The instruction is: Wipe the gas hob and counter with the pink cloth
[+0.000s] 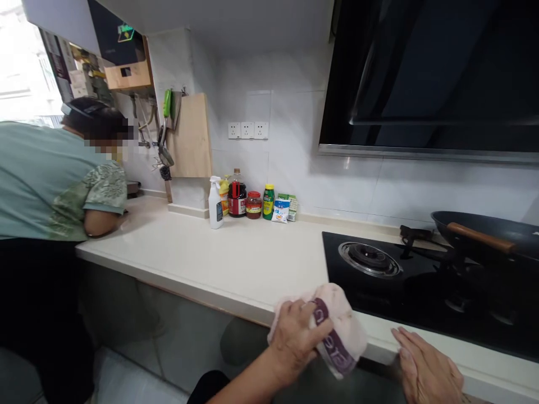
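Note:
My left hand [292,339] is closed on a pale pink cloth [339,314] with a purple lettered band. The cloth lies over the front edge of the white counter [202,252], by the front left corner of the black gas stove [370,292], and part of it hangs down. To the right, my right hand [429,365] holds nothing. Its fingers are stretched out close together at the counter's front edge, just before the stove. Whether they press on the edge, I cannot tell.
A wok [497,233] with a wooden handle sits on the stove's right side, under a black range hood [421,73]. A white spray bottle [215,205], sauce jars and packets stand along the wall. At left, a person [54,185] leans over the counter.

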`<action>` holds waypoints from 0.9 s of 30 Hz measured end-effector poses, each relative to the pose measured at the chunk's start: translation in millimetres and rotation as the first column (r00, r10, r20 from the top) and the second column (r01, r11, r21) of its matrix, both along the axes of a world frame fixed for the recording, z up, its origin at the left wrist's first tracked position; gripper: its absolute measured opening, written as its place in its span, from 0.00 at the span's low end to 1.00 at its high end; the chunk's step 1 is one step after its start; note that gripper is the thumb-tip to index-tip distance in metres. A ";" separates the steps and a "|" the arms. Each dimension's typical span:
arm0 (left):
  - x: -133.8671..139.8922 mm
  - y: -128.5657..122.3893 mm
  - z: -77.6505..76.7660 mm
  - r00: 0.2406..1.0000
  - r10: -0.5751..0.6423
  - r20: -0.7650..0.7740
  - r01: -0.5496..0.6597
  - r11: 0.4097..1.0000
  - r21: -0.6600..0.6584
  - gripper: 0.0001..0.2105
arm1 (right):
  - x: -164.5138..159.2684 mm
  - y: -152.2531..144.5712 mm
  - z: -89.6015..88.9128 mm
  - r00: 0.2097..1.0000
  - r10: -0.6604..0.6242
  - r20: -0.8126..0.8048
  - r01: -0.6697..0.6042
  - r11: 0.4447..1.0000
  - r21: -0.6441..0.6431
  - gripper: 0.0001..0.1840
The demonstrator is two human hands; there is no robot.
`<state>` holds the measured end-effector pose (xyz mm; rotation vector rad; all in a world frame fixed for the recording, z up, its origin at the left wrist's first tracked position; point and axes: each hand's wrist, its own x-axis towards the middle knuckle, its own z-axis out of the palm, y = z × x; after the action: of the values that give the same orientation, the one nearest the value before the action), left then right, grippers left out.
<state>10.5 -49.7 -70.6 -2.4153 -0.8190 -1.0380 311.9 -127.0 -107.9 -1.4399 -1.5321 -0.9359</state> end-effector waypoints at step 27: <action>-84.9 11.2 0.8 0.919 0.386 0.080 -0.381 0.922 -0.068 0.31 | -8.9 3.8 -2.3 0.997 0.004 -0.076 -0.001 0.999 0.042 0.20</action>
<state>-74.4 -38.5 -69.8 -2.1327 -1.3038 -0.9836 303.0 -123.2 -110.3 -1.4275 -1.4503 -0.8967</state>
